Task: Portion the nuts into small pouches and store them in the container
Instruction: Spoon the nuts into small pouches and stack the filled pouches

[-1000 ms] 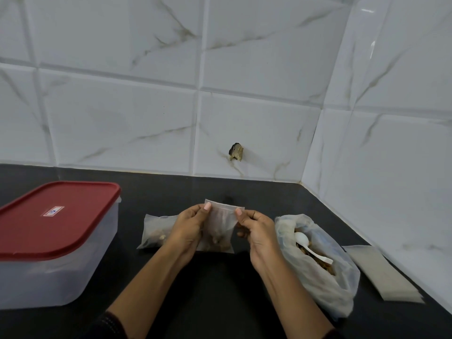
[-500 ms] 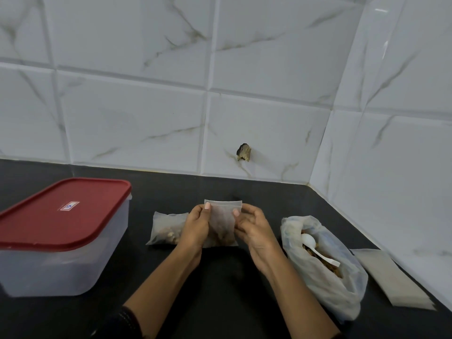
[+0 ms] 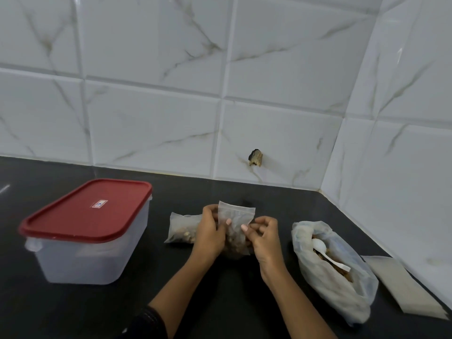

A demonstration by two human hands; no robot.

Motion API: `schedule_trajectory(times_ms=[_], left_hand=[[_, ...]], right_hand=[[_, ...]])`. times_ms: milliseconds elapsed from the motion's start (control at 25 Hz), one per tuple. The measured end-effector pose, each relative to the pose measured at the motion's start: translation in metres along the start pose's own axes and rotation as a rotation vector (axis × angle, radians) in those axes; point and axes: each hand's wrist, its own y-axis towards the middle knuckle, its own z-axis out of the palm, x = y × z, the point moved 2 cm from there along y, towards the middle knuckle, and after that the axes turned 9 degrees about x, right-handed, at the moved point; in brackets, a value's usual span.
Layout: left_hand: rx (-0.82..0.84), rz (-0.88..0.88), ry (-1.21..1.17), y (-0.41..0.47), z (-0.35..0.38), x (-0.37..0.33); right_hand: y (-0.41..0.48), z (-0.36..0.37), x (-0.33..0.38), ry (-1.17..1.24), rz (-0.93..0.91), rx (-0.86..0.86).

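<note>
At the desk (image 3: 171,302), the left hand (image 3: 210,233) and right hand (image 3: 265,237) both pinch a pouch (image 3: 236,216), with a box (image 3: 85,241) at 9 o'clock and a bag (image 3: 342,289) at 3 o'clock.

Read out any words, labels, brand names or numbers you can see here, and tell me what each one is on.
Small white sticker with a red border on the red plastic lid of the clear rectangular container: a blue mark, too small and blurred to read.
Clear plastic pouch of nuts: no print visible.
Nothing else carries readable text.
</note>
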Motion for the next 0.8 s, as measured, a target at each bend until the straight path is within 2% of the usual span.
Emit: schedule_trajectory(times_ms=[120, 280, 400, 480, 640, 800], left_hand=[[-0.087, 0.010, 0.023, -0.012, -0.010, -0.004], [-0.266, 0.013, 0.074, -0.028, -0.033, -0.002], [-0.381, -0.043, 0.216, -0.036, -0.053, 0.008], [-0.398, -0.081, 0.290, -0.036, -0.061, 0.016], [-0.353, -0.167, 0.283, -0.032, -0.059, 0.020], [-0.315, -0.275, 0.298, -0.032, -0.058, 0.021]], right_hand=[[-0.009, 0.015, -0.001, -0.043, -0.005, -0.015], [-0.018, 0.050, 0.005, -0.067, -0.012, 0.054], [-0.021, 0.076, 0.005, -0.131, -0.011, 0.121], [-0.021, 0.085, 0.003, -0.202, -0.020, 0.160], [-0.021, 0.086, 0.001, -0.330, -0.057, 0.241], [-0.022, 0.087, -0.001, -0.413, -0.110, 0.219]])
